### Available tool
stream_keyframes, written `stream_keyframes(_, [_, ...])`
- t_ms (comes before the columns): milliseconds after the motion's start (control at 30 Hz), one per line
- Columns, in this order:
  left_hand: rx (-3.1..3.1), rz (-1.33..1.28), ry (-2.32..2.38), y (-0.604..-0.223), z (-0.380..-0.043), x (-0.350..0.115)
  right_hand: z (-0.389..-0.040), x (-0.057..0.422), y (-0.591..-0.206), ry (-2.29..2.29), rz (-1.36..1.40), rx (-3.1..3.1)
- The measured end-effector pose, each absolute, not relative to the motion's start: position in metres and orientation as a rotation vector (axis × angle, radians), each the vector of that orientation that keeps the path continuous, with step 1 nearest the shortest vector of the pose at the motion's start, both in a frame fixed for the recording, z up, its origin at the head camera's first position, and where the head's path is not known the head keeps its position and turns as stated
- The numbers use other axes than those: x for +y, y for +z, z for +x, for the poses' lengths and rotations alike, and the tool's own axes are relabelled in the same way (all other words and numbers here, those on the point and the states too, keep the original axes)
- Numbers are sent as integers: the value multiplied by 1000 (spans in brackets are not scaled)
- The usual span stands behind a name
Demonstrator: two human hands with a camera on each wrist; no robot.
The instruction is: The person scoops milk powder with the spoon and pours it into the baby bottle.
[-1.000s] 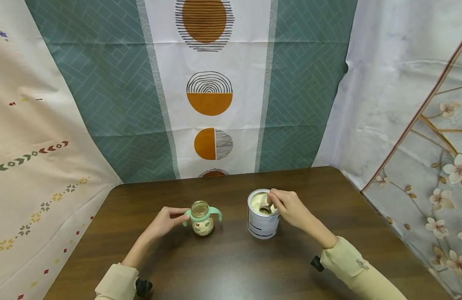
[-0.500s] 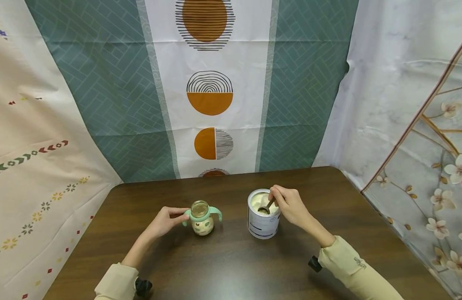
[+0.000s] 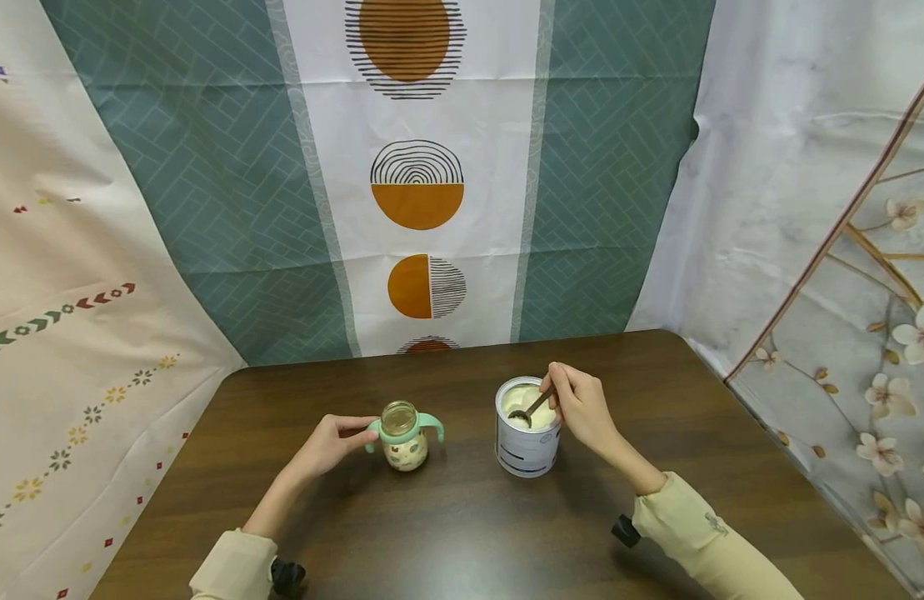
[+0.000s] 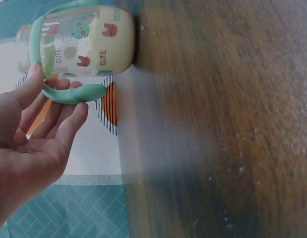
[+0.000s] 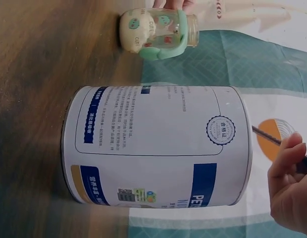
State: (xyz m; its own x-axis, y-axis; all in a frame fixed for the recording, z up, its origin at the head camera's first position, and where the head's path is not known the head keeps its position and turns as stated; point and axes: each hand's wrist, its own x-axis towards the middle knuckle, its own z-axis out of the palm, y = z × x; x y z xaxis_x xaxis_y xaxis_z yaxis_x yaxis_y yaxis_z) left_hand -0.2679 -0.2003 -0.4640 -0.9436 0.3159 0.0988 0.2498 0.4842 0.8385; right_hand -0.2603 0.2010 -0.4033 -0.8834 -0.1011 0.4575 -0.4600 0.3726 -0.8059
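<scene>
A clear baby bottle [image 3: 405, 450] with green handles and printed animals stands uncapped on the table, pale powder inside. My left hand [image 4: 39, 119] holds one green handle [image 4: 74, 94], thumb near the collar and fingers around the handle. To its right stands an open white can [image 5: 163, 144] of pale milk powder [image 3: 521, 400]. Over the can's rim, my right hand [image 3: 579, 408] pinches the handle of a dark spoon [image 3: 534, 408]. The spoon's bowl is in the can, at the powder's surface. In the right wrist view the can's wall hides that bowl.
Brown wooden table [image 3: 447, 533] under both containers, with small pale specks visible in the left wrist view. A patterned cloth [image 3: 424, 208] hangs behind the table's far edge. Other printed cloths hang at the left and right sides.
My right hand has risen slightly and tilted the spoon, whose bowl has shifted left inside the can. The left hand and the bottle have stayed in place.
</scene>
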Motion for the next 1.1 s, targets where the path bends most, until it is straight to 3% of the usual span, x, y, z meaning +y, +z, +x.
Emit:
stream_keyframes(367, [2644, 505, 1465, -464, -267, -199, -275, 213, -417, 1983, 205, -2272])
stream_keyframes(1100, [2662, 512, 1475, -465, -269, -199, -291, 241, -430, 2634, -60, -1959])
